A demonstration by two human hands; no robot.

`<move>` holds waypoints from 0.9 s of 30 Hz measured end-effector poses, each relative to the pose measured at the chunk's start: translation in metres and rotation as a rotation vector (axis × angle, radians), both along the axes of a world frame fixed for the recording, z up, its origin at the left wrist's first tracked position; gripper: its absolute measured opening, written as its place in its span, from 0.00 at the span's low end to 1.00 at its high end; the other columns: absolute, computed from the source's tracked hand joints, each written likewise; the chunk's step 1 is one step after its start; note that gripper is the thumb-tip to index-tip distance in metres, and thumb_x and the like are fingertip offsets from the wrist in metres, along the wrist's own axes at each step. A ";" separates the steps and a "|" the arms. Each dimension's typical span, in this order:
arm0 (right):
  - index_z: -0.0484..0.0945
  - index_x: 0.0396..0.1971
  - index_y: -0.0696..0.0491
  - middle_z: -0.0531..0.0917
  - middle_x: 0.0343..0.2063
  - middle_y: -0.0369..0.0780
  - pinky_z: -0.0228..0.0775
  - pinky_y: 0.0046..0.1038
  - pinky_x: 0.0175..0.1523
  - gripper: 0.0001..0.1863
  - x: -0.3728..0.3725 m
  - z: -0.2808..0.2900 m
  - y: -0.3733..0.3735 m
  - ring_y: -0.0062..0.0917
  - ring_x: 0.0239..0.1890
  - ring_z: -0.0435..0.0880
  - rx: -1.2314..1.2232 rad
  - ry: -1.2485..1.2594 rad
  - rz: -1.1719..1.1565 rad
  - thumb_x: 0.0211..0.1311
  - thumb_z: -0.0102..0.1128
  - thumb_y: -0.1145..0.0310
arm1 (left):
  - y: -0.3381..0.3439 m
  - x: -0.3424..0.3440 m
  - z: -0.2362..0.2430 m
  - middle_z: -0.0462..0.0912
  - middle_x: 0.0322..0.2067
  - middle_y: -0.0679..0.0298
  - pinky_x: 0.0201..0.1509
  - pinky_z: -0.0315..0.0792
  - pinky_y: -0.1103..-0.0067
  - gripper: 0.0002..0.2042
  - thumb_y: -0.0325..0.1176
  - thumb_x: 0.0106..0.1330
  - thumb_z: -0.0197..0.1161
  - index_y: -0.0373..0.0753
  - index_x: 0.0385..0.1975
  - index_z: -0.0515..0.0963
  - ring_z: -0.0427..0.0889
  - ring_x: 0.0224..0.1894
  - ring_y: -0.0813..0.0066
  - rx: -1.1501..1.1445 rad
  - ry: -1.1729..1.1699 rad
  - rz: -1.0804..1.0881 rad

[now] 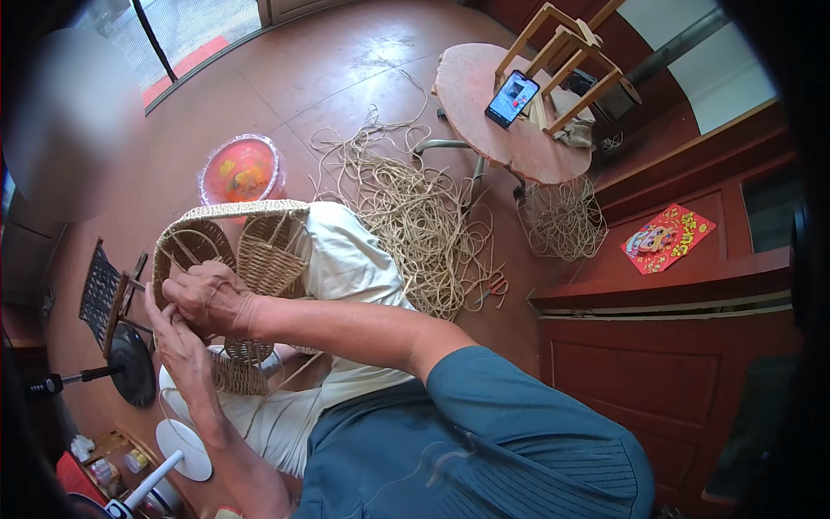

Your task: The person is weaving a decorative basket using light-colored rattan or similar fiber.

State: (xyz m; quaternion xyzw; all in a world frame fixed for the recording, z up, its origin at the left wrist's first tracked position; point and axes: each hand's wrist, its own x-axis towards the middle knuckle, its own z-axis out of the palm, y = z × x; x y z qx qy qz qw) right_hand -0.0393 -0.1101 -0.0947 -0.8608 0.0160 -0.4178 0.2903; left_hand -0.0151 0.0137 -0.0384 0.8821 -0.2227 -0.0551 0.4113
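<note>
A half-woven wicker basket frame [259, 242] rests on my lap, its arched rim and woven panels facing me. My right hand [207, 296] reaches across my body and pinches a strand at the frame's left edge. My left hand [177, 342] sits just below it, fingers closed on the same thin cord [290, 381], which trails down over my knee. A smaller woven part [238, 368] hangs under the hands.
A big tangle of tan cord [415, 216] lies on the red floor with red scissors [494, 285] beside it. A round table [484, 104] holds a phone [512, 98] and a wooden frame [566, 60]. A covered red bowl [240, 169] sits behind the basket.
</note>
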 end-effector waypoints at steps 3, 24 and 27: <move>0.75 0.35 0.50 0.84 0.30 0.40 0.76 0.36 0.40 0.11 0.002 0.003 0.002 0.33 0.33 0.88 -0.013 0.019 0.027 0.57 0.68 0.64 | 0.008 0.023 -0.010 0.86 0.55 0.47 0.61 0.79 0.64 0.30 0.26 0.80 0.44 0.49 0.82 0.57 0.87 0.57 0.55 -0.014 0.062 0.005; 0.65 0.72 0.60 0.85 0.43 0.51 0.85 0.39 0.46 0.40 -0.010 0.029 0.003 0.45 0.44 0.90 0.209 0.240 0.080 0.60 0.70 0.70 | 0.000 0.031 -0.019 0.82 0.52 0.54 0.52 0.82 0.78 0.33 0.23 0.76 0.48 0.39 0.82 0.55 0.84 0.50 0.70 -0.570 0.508 -0.028; 0.66 0.68 0.60 0.85 0.42 0.52 0.84 0.42 0.47 0.34 -0.006 0.019 0.006 0.49 0.44 0.89 0.305 0.133 0.092 0.62 0.67 0.74 | -0.002 0.035 -0.018 0.75 0.67 0.48 0.63 0.80 0.72 0.32 0.25 0.79 0.46 0.35 0.82 0.52 0.83 0.62 0.64 -0.510 0.521 -0.060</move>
